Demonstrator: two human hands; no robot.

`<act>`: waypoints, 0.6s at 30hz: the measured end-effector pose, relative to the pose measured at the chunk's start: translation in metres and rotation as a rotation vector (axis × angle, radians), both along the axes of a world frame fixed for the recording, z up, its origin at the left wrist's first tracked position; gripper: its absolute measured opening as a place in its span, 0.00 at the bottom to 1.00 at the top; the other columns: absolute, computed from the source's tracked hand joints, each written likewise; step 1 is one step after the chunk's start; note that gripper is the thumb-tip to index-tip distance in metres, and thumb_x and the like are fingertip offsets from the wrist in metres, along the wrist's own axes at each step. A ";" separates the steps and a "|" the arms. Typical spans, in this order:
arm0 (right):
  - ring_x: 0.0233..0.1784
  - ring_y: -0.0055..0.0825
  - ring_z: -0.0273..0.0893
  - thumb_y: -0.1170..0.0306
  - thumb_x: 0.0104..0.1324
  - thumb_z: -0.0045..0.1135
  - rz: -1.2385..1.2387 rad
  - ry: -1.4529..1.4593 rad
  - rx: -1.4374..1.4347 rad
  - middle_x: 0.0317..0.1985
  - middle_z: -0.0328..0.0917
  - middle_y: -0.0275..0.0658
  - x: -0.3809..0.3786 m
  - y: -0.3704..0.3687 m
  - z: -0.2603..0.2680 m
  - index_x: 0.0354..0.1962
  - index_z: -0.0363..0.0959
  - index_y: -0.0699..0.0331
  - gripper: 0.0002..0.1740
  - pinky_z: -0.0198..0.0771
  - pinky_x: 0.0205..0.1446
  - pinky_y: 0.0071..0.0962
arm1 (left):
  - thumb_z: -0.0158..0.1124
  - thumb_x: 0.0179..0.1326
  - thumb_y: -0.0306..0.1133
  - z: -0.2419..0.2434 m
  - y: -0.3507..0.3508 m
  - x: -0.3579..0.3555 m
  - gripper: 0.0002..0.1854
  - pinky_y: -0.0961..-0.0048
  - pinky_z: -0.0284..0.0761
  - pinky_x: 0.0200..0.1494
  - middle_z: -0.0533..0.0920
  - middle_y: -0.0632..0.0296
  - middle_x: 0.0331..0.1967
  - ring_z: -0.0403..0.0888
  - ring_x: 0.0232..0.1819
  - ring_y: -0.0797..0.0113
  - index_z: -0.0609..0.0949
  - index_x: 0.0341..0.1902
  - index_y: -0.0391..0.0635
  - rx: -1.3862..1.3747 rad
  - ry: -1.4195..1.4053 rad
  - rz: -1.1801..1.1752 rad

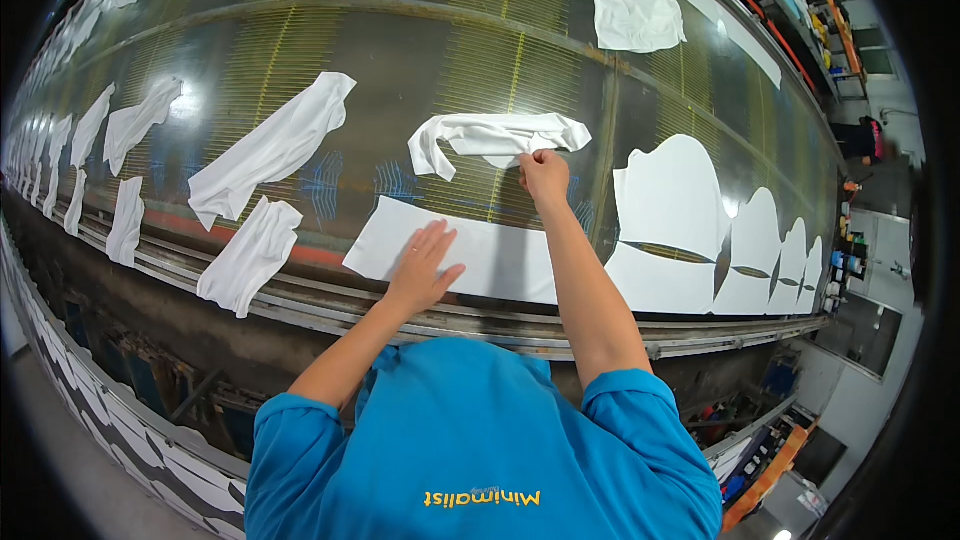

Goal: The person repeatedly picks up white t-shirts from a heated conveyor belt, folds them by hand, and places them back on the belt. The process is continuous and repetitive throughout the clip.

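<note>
My left hand (426, 268) lies palm down, fingers spread, on a flat white fabric panel (495, 255) along the near edge of the long table. Farther out, my right hand (541, 174) pinches the near edge of a crumpled white fabric piece (502, 135) with thumb and forefinger. That piece lies in folds on the table's yellow guide lines, beyond the flat panel. To the right, curved-top white panels (667, 199) lie smooth, each above a flat panel (664, 281) like the one under my left hand.
Loose white fabric pieces (274, 150) lie leftward along the table, one (251, 259) hanging over the metal edge rail (322, 319). Another crumpled piece (639, 19) lies at the far right. A seam ridge (420, 9) runs along the table. A person (862, 139) stands in the right background.
</note>
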State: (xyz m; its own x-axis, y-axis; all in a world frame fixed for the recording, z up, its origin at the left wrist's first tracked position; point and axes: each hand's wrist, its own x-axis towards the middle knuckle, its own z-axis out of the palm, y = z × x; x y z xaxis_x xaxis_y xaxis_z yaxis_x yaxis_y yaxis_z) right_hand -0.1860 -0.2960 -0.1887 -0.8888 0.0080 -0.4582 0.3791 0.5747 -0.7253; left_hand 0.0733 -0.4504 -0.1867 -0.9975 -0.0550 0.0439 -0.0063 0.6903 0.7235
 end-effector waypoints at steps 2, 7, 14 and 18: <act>0.27 0.21 0.76 0.70 0.63 0.62 -0.034 0.050 -0.362 0.26 0.78 0.32 0.000 0.002 0.013 0.30 0.78 0.62 0.05 0.71 0.34 0.24 | 0.65 0.69 0.46 0.012 -0.013 -0.014 0.30 0.51 0.61 0.75 0.74 0.44 0.68 0.71 0.70 0.45 0.75 0.66 0.37 0.112 0.065 0.190; 0.35 0.14 0.69 0.73 0.65 0.51 -0.100 -0.137 -1.163 0.32 0.73 0.27 0.031 0.035 0.109 0.39 0.72 0.60 0.05 0.64 0.38 0.19 | 0.65 0.71 0.45 0.063 -0.048 -0.054 0.30 0.58 0.65 0.73 0.75 0.46 0.68 0.72 0.70 0.52 0.73 0.68 0.36 0.548 0.157 0.467; 0.30 0.08 0.66 0.64 0.77 0.51 0.486 -0.186 -0.942 0.30 0.72 0.24 0.070 0.059 0.234 0.43 0.72 0.63 0.10 0.61 0.31 0.15 | 0.69 0.66 0.51 0.162 -0.037 -0.081 0.47 0.59 0.54 0.78 0.62 0.49 0.78 0.62 0.78 0.57 0.60 0.78 0.38 0.568 0.211 -0.054; 0.23 0.08 0.63 0.65 0.75 0.57 0.705 -0.213 -0.729 0.26 0.71 0.22 0.085 0.063 0.255 0.42 0.72 0.62 0.09 0.56 0.24 0.14 | 0.74 0.61 0.45 0.171 -0.016 -0.068 0.38 0.64 0.68 0.69 0.79 0.56 0.64 0.78 0.62 0.65 0.72 0.71 0.38 0.634 -0.382 -0.412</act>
State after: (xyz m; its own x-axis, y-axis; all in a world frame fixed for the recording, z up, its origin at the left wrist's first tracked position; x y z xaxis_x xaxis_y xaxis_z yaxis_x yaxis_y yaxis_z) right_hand -0.1008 -0.2333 0.0663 -0.4843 -0.8250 -0.2911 0.2880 0.1638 -0.9435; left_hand 0.0053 -0.4660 -0.0158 -0.8831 0.4161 -0.2166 -0.1659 0.1550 0.9739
